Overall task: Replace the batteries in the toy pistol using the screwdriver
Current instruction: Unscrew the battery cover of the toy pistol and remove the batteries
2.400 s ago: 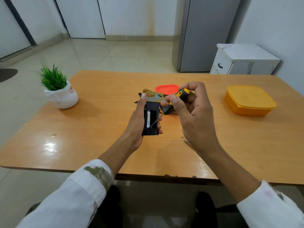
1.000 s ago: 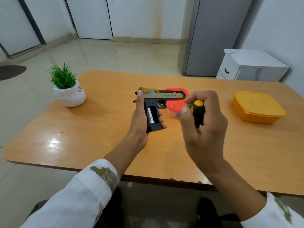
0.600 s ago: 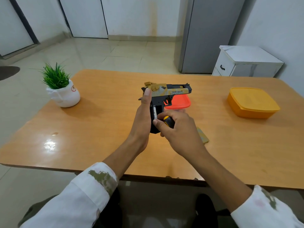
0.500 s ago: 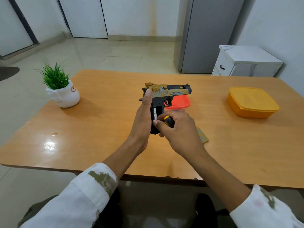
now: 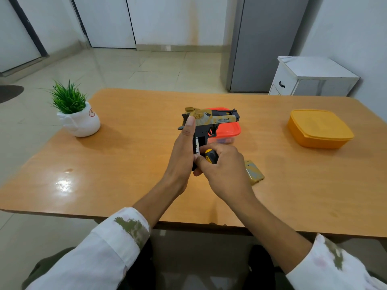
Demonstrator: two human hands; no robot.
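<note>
My left hand (image 5: 181, 158) grips the black handle of the gold and black toy pistol (image 5: 211, 120), barrel pointing right, above the middle of the table. The handle's battery bay is uncovered and a white battery (image 5: 196, 147) shows inside it. My right hand (image 5: 225, 170) is curled round the black and yellow screwdriver (image 5: 211, 155), of which only the handle end shows. That hand's fingers touch the lower part of the pistol's handle. A gold cover plate (image 5: 254, 173) lies on the table just right of my right hand.
A small tub with a red lid (image 5: 229, 130) stands right behind the pistol. An orange lidded box (image 5: 319, 128) sits at the right of the wooden table (image 5: 125, 155). A potted green plant (image 5: 76, 113) stands at the left. A white cabinet (image 5: 310, 77) stands beyond.
My right hand lifted away from the pistol with the screwdriver, then came back down against the lower handle. The pistol was turned so its barrel points right.
</note>
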